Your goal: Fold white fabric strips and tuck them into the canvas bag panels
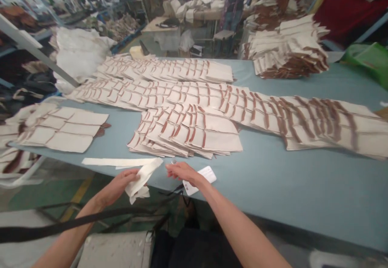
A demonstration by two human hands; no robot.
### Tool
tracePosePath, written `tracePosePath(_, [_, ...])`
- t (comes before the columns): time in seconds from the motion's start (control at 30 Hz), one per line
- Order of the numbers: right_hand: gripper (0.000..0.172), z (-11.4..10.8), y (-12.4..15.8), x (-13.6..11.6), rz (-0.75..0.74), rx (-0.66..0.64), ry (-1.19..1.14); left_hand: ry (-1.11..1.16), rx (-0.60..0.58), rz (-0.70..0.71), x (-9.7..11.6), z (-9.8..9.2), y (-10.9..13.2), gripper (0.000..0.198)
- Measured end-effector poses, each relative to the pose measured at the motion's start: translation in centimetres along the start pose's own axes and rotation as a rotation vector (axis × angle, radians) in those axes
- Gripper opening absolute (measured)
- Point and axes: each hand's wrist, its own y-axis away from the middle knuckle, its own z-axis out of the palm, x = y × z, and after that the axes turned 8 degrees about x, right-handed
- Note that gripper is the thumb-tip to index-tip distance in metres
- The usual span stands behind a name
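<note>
My left hand (127,179) pinches a cream cloth strip (145,175) at the table's front edge; one end points up to the right and loose folds hang below. Behind it lies a long flat cream strip (112,161) along the table. My right hand (182,171) is just right of the cloth's end and apart from it, fingers curled together. A small shiny bit shows at its fingertips, too small to name. Under the right wrist lies a white card (209,174) with printing. Ahead of both hands, overlapping cream cloth pieces with brown edges (184,132) are fanned out.
The blue-green table (273,187) carries more rows of overlapping cloth pieces (209,94), a pile at left (66,126) and a tall stack (287,49) at back right. A grey metal post (39,51) slants at left. A person (236,1) stands beyond the table.
</note>
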Motion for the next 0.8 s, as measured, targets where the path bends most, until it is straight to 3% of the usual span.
tracePosePath(0.1, [0.045, 0.5, 0.0, -0.7, 0.155, -0.208, -0.17, 0.024, -0.053, 0.027, 1.0, 0.7, -0.7, 0.047])
tracePosePath(0.2, [0.046, 1.5, 0.3, -1.1, 0.194, -0.255, -0.382, 0.028, -0.124, 0.034, 1.2, 0.8, -1.2, 0.047])
tracePosePath(0.33, [0.027, 2.8, -0.3, -0.7, 0.187, -0.148, -0.564, 0.032, -0.203, 0.018, 0.9, 1.0, -1.7, 0.049])
tracePosePath(0.43, [0.023, 3.1, -1.2, -0.1, 0.201, -0.062, -0.616, 0.024, -0.241, -0.006, 0.7, 1.3, -2.1, 0.052])
tracePosePath(0.8, [0.006, 0.6, -1.2, 1.2, 0.156, 0.227, -0.505, -0.112, -0.362, -0.018, 0.0, 2.5, -5.6, 0.052])
